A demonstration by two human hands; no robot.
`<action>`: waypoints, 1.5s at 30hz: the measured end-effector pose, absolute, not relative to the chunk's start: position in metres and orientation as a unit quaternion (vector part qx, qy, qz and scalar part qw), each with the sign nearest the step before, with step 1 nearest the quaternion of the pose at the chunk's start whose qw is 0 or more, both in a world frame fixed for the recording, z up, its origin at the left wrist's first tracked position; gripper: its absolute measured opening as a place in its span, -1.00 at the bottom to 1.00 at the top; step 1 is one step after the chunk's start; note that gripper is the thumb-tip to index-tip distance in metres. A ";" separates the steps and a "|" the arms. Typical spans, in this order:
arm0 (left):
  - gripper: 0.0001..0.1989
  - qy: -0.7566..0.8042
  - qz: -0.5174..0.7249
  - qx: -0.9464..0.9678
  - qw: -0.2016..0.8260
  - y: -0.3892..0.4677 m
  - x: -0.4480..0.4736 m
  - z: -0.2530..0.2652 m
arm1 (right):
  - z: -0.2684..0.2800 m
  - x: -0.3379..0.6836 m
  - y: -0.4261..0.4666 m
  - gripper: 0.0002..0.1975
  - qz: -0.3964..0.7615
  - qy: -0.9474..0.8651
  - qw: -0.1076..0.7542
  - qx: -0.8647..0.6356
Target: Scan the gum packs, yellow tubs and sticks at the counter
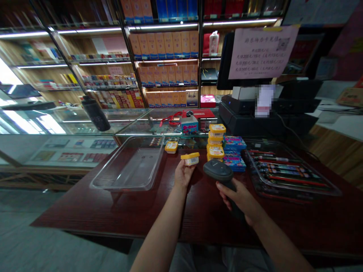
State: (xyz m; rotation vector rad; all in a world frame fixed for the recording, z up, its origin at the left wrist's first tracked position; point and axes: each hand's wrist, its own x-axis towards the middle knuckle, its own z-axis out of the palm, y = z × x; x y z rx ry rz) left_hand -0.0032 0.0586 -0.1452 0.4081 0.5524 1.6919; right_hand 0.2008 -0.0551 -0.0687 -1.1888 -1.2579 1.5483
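My left hand (pixel 183 173) is closed on a small plastic tub (pixel 190 159) with a yellow lid, its barcode side turned toward me. In my right hand (pixel 236 196) is a dark barcode scanner (pixel 218 170), gripped by the handle, its head pointing left toward the tub with a gap between them. A similar yellow-lidded tub (pixel 171 147) sits on the table beyond my left hand. Several more form a stack of tubs (pixel 216 152) behind the scanner, beside piled blue boxes (pixel 235 160).
A clear plastic bin (pixel 127 184) stands at the left of the dark wooden table (pixel 113 211). On the right, another clear bin (pixel 334 190) holds several long thin packages. Farther back are a black bottle (pixel 95 115), a monitor bearing a paper sign (pixel 262 53), and a glass counter.
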 end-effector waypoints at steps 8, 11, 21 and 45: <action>-0.62 0.199 0.749 0.184 0.604 0.052 -0.002 -0.142 | -0.072 0.213 -0.042 -0.60 0.325 -0.711 0.332 -0.528; -0.68 0.197 0.761 0.189 0.589 0.052 -0.003 -0.142 | -0.081 0.222 -0.030 -0.64 0.101 -0.793 0.265 -0.539; -0.65 0.274 0.802 0.199 0.491 0.051 -0.010 -0.133 | -0.138 0.236 -0.009 -0.58 -0.059 -0.855 0.232 -0.459; -0.59 0.722 0.500 0.462 -0.122 0.123 -0.061 -0.109 | -0.137 0.235 -0.008 -0.62 0.017 -0.853 0.247 -0.460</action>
